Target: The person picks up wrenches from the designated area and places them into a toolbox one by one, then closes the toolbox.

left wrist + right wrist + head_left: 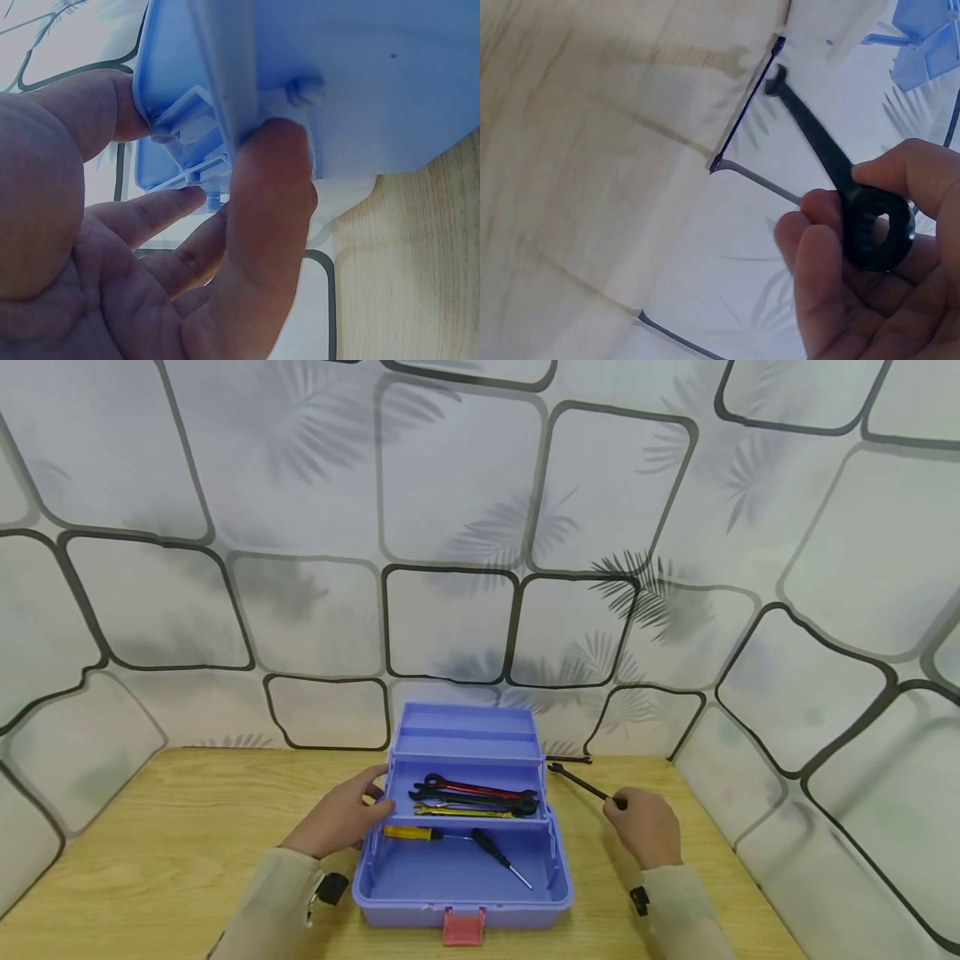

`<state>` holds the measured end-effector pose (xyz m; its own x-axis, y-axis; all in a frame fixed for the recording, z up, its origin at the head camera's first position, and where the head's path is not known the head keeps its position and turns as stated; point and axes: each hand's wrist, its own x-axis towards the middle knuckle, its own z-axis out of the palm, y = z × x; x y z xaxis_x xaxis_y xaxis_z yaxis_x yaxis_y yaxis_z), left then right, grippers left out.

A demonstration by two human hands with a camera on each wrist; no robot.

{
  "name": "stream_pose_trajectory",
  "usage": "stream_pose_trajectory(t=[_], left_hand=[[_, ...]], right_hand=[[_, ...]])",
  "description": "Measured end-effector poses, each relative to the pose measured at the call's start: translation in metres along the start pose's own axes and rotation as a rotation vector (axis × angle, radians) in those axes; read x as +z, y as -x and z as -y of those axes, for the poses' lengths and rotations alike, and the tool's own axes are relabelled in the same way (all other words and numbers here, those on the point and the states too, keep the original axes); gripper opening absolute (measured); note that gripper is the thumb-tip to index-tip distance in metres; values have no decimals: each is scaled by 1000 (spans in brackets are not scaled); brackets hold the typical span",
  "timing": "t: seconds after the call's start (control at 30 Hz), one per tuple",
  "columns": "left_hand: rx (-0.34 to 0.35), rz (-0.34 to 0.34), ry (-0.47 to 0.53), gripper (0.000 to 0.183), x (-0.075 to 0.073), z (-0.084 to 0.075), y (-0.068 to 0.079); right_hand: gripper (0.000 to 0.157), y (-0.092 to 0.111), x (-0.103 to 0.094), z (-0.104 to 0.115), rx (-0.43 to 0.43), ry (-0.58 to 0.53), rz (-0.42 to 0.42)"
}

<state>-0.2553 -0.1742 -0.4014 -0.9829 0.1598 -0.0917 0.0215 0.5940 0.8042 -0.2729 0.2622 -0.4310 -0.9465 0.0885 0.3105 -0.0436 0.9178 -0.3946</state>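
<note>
One lilac toolbox [405, 916], one dark combination wrench [585, 785] to its right.
The toolbox's left side is gripped by the curled fingers of the left hand [341, 814]; the wrench, slanted far-leftward, open end near the tray [487, 772], is clamped by the right hand [645, 827].

One toolbox [405, 917], two screwdrivers [490, 846], two hands [648, 828], at least five wrenches [817, 135] show.

A pale yellow wood-grain tabletop [202, 843] carries an open blue-purple toolbox [405, 917], and a slim dark wrench [570, 759] lies along its back edge, near the toolbox's right side
</note>
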Motion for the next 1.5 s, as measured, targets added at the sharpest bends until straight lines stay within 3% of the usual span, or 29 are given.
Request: stream_pose_trajectory(t=[0.17,0.47,0.77,1.3,1.5], left_hand=[[5,-6,-9,63,1,0,0],[3,1,-14,63,1,0,-1],[-2,-1,4,61,2,6,-4],[29,6,-1,64,-1,1,0],[25,9,-5,64,-1,1,1]], right_hand=[[16,-2,1,-4,-15,-3,-33],[14,-3,5,-6,-114,-44,-263],[12,-5,8,-5,-89,-121,-284],[9,-8,22,0,-239,-243,-476],[11,-7,21,4,-369,-252,-551]])
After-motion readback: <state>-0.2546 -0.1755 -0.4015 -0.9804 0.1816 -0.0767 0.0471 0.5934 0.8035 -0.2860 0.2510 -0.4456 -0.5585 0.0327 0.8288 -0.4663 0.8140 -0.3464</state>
